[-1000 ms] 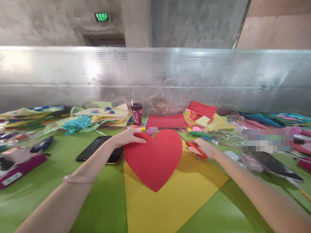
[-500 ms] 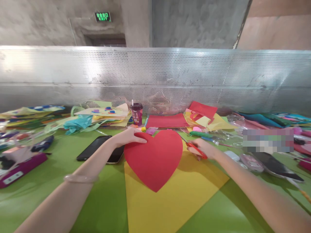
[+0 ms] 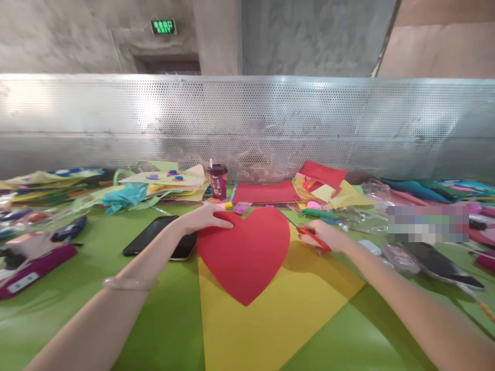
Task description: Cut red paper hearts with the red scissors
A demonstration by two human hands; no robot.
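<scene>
A red paper heart is held point-down over a large yellow sheet of paper. My left hand pinches the heart at its upper left lobe, thumb on the front and the other fingers hidden behind. In my right hand is a pair of scissors with red handles, fingers closed round them. The blades point up and left, close to the heart's upper right edge. Whether they touch the paper, I cannot tell.
A black phone lies under my left forearm. Behind the heart stand a lidded cup with a straw and red paper. Another phone and a white case are at right, a purple power strip at left.
The heart has shifted very slightly left at its lower tip. My hands and the scissors have hardly moved.
</scene>
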